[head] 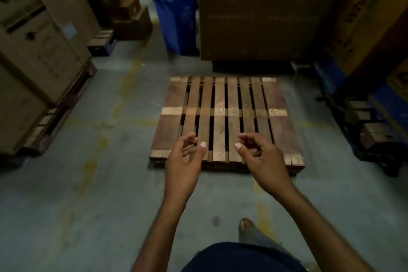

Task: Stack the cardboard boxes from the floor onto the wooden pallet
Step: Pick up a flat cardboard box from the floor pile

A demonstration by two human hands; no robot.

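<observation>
A brown slatted wooden pallet lies flat on the grey concrete floor in the middle of the head view, with nothing on top of it. My left hand and my right hand hover side by side over the pallet's near edge. Their palms face each other and the fingers are loosely curled. Neither hand holds anything. Small cardboard boxes are piled on the floor at the back left.
Tall cartons stand on a pallet at the left. A blue bin and a large carton stand behind the pallet. More cartons and blue racking line the right. My foot is on the floor below.
</observation>
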